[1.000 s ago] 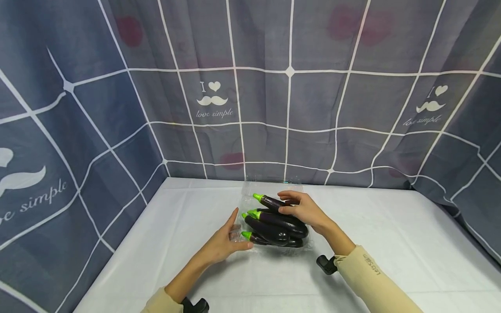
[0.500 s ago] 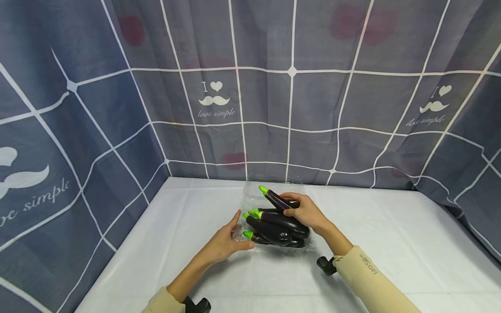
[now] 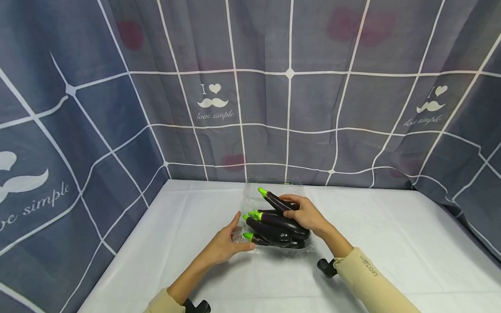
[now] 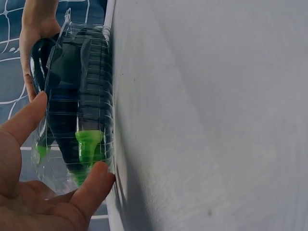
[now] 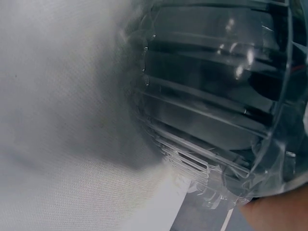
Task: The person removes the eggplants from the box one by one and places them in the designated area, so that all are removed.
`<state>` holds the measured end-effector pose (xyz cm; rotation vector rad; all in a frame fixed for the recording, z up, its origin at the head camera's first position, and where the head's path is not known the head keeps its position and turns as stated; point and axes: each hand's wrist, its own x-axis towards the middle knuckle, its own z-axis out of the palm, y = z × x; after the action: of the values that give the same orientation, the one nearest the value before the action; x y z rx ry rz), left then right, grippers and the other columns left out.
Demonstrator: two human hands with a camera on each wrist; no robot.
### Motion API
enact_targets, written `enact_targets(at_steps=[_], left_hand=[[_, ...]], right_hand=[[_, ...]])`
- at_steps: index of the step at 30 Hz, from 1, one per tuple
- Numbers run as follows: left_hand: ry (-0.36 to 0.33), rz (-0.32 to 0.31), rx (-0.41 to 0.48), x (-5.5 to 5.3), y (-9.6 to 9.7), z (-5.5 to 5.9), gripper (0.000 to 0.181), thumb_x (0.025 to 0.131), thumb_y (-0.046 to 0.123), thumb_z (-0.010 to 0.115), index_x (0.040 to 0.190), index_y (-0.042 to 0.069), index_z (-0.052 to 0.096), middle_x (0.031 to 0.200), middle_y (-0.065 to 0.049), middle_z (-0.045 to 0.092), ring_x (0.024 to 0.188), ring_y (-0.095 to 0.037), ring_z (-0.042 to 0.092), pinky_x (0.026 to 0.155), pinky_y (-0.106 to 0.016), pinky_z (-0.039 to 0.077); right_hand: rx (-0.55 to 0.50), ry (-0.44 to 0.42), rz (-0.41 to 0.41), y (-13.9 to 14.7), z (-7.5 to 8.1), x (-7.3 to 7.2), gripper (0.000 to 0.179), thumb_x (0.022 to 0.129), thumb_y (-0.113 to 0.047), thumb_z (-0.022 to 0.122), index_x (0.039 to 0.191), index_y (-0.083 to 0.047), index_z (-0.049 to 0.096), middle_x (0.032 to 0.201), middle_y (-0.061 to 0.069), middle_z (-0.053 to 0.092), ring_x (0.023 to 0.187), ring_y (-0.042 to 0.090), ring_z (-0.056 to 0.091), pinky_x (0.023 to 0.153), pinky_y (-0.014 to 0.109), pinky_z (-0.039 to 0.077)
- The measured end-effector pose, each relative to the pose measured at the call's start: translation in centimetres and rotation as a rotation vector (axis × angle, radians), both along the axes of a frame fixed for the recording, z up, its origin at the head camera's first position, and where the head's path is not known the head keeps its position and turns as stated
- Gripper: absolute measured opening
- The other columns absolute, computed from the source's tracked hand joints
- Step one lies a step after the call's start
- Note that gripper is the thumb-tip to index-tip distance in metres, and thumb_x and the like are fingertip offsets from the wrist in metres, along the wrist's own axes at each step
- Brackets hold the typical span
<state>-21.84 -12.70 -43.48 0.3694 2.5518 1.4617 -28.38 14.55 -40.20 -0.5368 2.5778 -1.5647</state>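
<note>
A clear plastic clamshell box (image 4: 72,36) holds several glossy dark purple eggplants (image 3: 270,231) with bright green stem ends. My right hand (image 3: 307,214) grips the topmost eggplant (image 3: 276,201) near its thick end; its green tip points up and away, raised over the others. At the box's left end, my left hand (image 3: 224,244) touches the plastic with thumb and forefinger spread wide and fairly straight. In the left wrist view its fingers (image 4: 94,185) lie against the box wall. The right wrist view shows the ribbed box side (image 5: 207,96) close up.
The box's transparent lid (image 3: 250,191) lies folded back behind the eggplants. A white cloth (image 3: 391,234) covers the table. A grey-blue curtain with white grid lines (image 3: 266,100) stands behind and along both sides.
My right hand has lifted the top eggplant's stem end up and away, tilting it steeper; in the last half second it barely moves. My left hand stays at the box's end.
</note>
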Motion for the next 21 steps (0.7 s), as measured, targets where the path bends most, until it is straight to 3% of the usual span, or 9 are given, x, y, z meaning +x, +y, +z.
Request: enact_targets(at_steps=[21], left_hand=[[0.014,0.006,-0.017,-0.1,0.12,0.23,0.105,0.081,0.036,0.081,0.158,0.006,0.016,0.143,-0.033,0.042,0.133,-0.045,0.041,0.102,-0.06,0.037]], right_hand=[[0.007,0.053,0.004,0.27,-0.36,-0.34,0.046,0.086,0.0,0.068,0.131,-0.001,0.061,0.122,0.019,0.064,0.096,0.024,0.06,0.081,0.032,0.046]])
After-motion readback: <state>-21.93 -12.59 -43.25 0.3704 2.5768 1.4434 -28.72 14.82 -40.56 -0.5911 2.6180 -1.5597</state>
